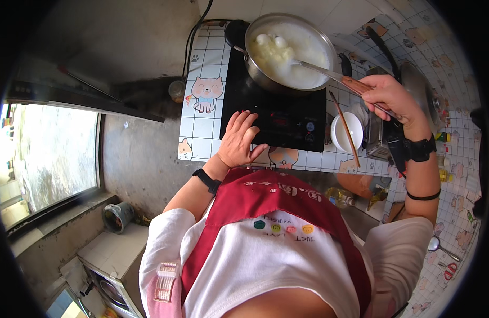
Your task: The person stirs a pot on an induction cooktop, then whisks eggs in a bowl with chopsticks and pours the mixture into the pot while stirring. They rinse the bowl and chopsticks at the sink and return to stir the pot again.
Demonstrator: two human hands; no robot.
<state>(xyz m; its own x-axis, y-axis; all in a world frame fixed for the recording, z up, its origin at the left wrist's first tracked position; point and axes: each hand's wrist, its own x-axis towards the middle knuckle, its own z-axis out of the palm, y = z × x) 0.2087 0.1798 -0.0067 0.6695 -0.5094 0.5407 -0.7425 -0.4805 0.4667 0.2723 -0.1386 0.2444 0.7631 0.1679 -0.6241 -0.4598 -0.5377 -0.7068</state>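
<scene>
My right hand (391, 95) grips the wooden handle of a metal ladle or spatula (327, 72). The tool's far end is sunk in pale, cloudy liquid in a steel pot (264, 78), so its shape is hidden. White egg-like balls (272, 40) and yellowish pieces show at the liquid's left side. The pot stands on the rear of a black induction cooker (244, 93). My left hand (240, 139) rests over the cooker's front left corner, fingers spread, fingertips at the control panel beside a small red light. It holds nothing.
Right of the cooker is a white bowl (339, 133) with chopsticks (343, 123) laid across it. Further right stand a metal appliance (379, 139) and a lidded pan (419, 87). A black cable (192, 35) runs behind at left. A small jar (177, 90) sits left of the counter.
</scene>
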